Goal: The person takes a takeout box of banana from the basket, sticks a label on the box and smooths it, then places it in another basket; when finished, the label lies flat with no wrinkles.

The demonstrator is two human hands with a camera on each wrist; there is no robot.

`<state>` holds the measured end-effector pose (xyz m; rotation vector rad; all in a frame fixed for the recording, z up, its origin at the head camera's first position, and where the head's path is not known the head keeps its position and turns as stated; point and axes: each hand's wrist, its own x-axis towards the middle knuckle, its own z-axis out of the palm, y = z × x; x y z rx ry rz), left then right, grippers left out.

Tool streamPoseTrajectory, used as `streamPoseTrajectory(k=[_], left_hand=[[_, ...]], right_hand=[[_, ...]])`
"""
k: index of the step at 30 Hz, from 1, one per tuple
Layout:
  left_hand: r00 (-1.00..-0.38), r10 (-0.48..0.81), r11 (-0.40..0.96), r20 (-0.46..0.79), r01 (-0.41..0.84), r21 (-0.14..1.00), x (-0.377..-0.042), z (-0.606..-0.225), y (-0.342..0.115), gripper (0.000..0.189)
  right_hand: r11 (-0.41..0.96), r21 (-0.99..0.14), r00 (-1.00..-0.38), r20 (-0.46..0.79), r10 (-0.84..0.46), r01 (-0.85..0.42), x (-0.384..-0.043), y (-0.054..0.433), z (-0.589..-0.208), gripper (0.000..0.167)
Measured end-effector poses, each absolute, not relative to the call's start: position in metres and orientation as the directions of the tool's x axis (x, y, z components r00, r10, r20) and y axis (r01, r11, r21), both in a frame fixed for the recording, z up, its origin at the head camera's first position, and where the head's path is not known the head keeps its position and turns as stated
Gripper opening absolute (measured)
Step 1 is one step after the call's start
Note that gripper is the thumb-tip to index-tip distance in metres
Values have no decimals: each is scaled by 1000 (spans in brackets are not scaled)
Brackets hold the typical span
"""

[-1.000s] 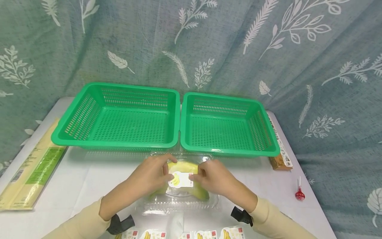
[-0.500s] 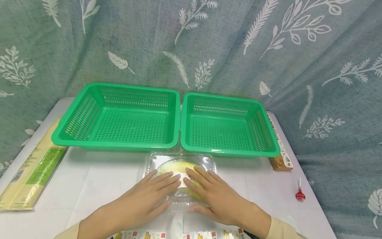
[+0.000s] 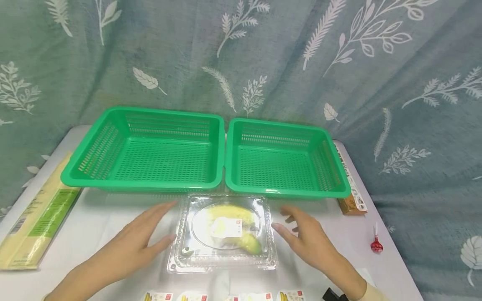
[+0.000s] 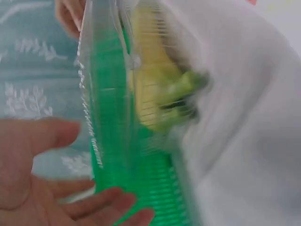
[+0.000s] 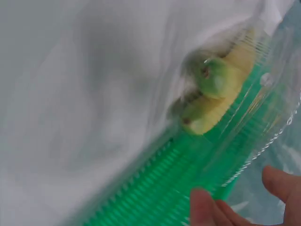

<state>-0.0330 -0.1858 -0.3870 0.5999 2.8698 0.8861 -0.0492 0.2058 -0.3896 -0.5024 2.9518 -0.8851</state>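
Observation:
A clear plastic clamshell box (image 3: 188,246) lies closed on the white table, with greenish-yellow bananas (image 3: 250,243) inside. On top of its lid sits a white label (image 3: 227,228) with a banana picture. To the left of the box my left hand (image 3: 144,240) is spread, fingers extended and thumb apart, close to the edge. My right hand (image 3: 308,238) hovers off the right side, fingers loosely bent, holding nothing. Both wrist views show the bananas (image 4: 155,70) through the clear wall, somewhat blurred, and a gap between the fingers and the box.
Two green baskets (image 3: 143,184) stand side by side behind the box. A yellow and green packet (image 3: 41,221) lies at left. At right are a narrow carton (image 3: 354,200) and a red lollipop (image 3: 376,245). Several banana labels (image 3: 193,297) line the front edge.
Both hands first held the label over the lid, then pressed it flat with spread fingers. Now they have parted to either side of the box, leaving the label on the lid.

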Motion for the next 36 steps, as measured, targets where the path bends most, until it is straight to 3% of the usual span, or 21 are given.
streamPoseTrajectory(k=[2,6,11,16,24,36], left_hand=[[-937,344,718,-65,218,662,-35,-392,-194,66],[-889,401,526,-222,25,850,-40,-409,-201,68],[-865,402,344,-299,-160,925,-39,-420,-193,74],[-871,389,311,-299,-181,933,-38,-422,-189,71],[-859,383,316,-339,-222,922,-39,-418,-185,74],[-858,414,285,-304,-195,939,-34,-406,-189,76]], right_hand=[[721,-670,-964,-28,-265,-179,-54,207,-393,47],[580,-815,-943,-183,-278,-13,-59,208,-402,49],[406,-897,-918,-297,-265,173,-58,206,-411,55],[322,-911,-894,-350,-280,256,-56,205,-412,59],[322,-911,-887,-356,-295,259,-55,204,-411,65],[323,-909,-882,-363,-300,264,-47,205,-400,67]])
